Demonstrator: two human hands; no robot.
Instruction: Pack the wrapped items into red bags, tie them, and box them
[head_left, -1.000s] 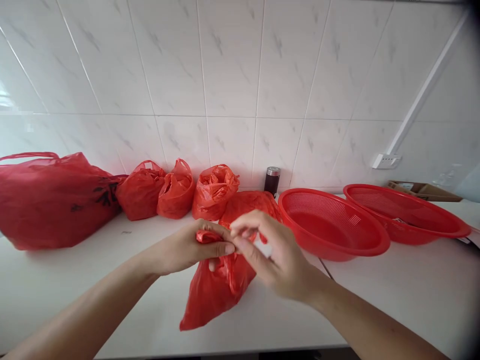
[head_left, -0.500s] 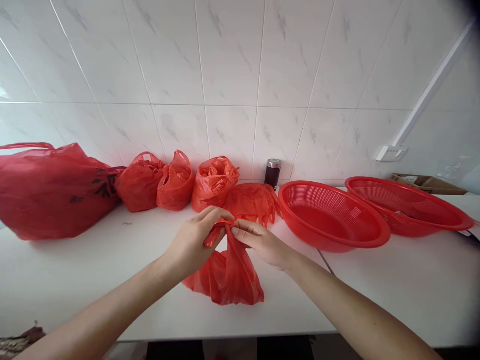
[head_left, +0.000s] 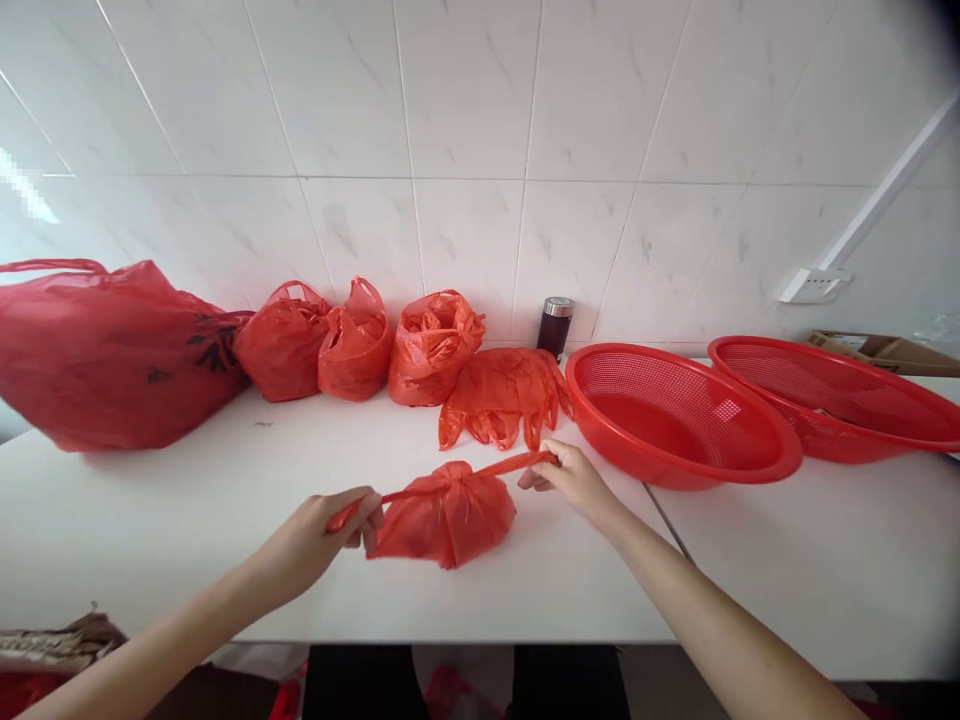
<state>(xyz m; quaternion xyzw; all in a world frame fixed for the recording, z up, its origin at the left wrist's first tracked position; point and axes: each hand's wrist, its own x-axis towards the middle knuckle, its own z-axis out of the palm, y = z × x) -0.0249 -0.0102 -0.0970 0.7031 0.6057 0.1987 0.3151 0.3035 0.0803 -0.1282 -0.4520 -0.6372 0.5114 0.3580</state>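
A small filled red plastic bag point(head_left: 450, 525) sits on the white table in front of me, its neck gathered in a knot at the top. My left hand point(head_left: 334, 530) grips one of its handles, stretched out to the left. The other handle is pinched in my right hand point(head_left: 566, 475), pulled up and to the right. Both handles look taut between my hands and the knot. What the bag contains is hidden by the red plastic.
Behind lies a pile of flat red bags point(head_left: 502, 390), beside an open red bag point(head_left: 435, 345) and two smaller filled ones. A large red bag point(head_left: 112, 360) stands left. A dark thermos point(head_left: 555, 327) and two red plastic baskets point(head_left: 675, 470) are to the right.
My hands were close together above the bag and have moved apart, drawing the handles out sideways. The knot now sits tight and low on the bag. The view has tilted down slightly.
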